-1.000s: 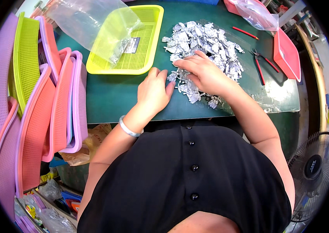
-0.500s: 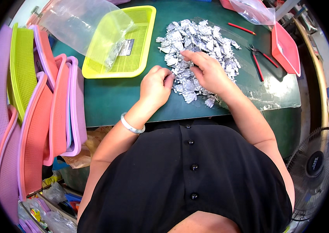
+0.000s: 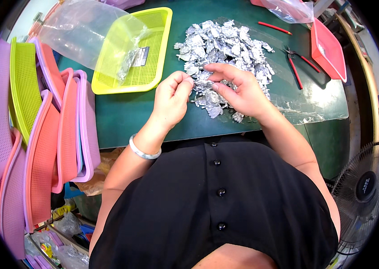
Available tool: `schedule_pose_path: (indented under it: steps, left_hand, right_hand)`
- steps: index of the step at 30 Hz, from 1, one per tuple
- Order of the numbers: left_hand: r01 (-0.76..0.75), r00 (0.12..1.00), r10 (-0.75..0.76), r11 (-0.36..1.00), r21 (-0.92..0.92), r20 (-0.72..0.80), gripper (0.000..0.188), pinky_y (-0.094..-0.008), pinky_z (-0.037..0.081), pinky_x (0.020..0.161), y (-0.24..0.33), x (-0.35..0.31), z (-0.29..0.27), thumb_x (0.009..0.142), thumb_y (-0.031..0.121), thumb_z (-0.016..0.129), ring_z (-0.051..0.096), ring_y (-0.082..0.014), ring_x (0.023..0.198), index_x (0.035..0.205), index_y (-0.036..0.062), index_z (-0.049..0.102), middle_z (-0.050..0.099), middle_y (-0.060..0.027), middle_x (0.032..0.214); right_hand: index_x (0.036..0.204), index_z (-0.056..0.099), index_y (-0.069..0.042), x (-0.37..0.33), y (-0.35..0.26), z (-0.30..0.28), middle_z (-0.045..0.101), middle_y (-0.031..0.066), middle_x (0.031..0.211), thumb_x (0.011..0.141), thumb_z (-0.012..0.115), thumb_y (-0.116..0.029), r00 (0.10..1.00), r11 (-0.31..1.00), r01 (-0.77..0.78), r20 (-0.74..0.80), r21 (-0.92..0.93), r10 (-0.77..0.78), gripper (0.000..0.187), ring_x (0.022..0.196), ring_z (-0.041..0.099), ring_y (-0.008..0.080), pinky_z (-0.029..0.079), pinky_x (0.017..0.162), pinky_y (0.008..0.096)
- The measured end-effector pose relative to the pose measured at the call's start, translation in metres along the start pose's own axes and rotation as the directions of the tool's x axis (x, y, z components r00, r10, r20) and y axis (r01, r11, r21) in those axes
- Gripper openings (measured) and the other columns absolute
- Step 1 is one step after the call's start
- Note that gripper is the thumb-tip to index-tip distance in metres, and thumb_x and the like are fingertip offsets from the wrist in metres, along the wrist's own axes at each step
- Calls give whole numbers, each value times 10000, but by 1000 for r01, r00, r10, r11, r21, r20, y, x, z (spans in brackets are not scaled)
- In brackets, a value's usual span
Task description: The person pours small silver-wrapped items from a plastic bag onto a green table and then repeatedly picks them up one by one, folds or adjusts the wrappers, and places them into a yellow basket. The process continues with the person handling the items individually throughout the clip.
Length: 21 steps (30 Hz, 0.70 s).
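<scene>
A heap of small, crumpled-looking silvery metal pieces (image 3: pixel 223 42) lies on the green table. At its left edge is my left hand (image 3: pixel 173 95), with thumb and fingers pinched together. Whatever those fingertips hold is too small or too hidden to name. Over the near part of the heap, my right hand (image 3: pixel 239 89) has its index finger and thumb spread apart, and nothing shows gripped between them. Silvery pieces lie just under and between those fingers. A yellow-green plastic basket (image 3: pixel 165 54) stands to the left of the heap, with a clear plastic bag (image 3: pixel 75 33) lying partly in it.
Red-handled cutting pliers (image 3: pixel 293 67) and a red pen-like stick (image 3: pixel 274 28) lie right of the heap. A pink tray (image 3: pixel 328 49) stands at the table's right edge. Stacked purple, coral and green baskets (image 3: pixel 41 161) rise at the left. A fan (image 3: pixel 364 186) is at the lower right.
My right thumb and index finger have parted further, low over the heap. My left hand stays pinched, shifted slightly left. The whole view has also moved a little.
</scene>
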<state>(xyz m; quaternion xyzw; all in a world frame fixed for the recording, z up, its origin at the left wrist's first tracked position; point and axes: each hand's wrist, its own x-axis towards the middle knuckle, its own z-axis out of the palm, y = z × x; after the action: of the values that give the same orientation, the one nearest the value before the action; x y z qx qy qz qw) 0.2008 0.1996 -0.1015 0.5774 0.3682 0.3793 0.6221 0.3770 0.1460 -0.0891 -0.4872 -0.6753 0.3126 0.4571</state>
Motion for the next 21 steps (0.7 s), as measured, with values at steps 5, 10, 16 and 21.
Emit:
schedule_pose_path:
  steps: [5, 10, 16, 21]
  left_hand:
    - [-50, 990, 39, 996, 75, 136, 126, -168, 324, 496, 9, 17, 2, 854, 129, 465, 402, -36, 546, 764, 65, 526, 465, 41, 630]
    - [-48, 989, 30, 991, 126, 142, 161, -199, 332, 492, 11, 29, 9, 817, 110, 496, 404, -31, 555, 725, 4, 575, 482, 34, 598]
    - [-31, 988, 13, 992, 119, 156, 170, -202, 308, 454, 6, 33, 14, 825, 125, 507, 379, -23, 520, 708, 15, 564, 451, 53, 564]
    - [-13, 983, -16, 988, 155, 181, 154, -180, 314, 465, 7, 34, 14, 840, 134, 499, 396, -26, 513, 726, 46, 553, 452, 49, 579]
  right_hand:
    - [1150, 480, 25, -4, 0, -5, 599, 49, 885, 816, 538, -11, 968, 862, -243, 51, 445, 246, 341, 785, 582, 116, 454, 748, 243]
    - [1138, 471, 51, -12, 0, -4, 607, 74, 839, 816, 519, -2, 950, 709, -269, 56, 651, 309, 329, 773, 584, 121, 453, 743, 241]
    - [1187, 427, 47, -19, 5, -7, 614, 71, 869, 845, 501, -24, 953, 690, -260, 66, 675, 294, 357, 831, 597, 160, 450, 790, 268]
    - [1198, 411, 46, -21, 6, -7, 617, 104, 881, 846, 502, -28, 943, 670, -286, 77, 685, 324, 371, 838, 599, 171, 451, 800, 280]
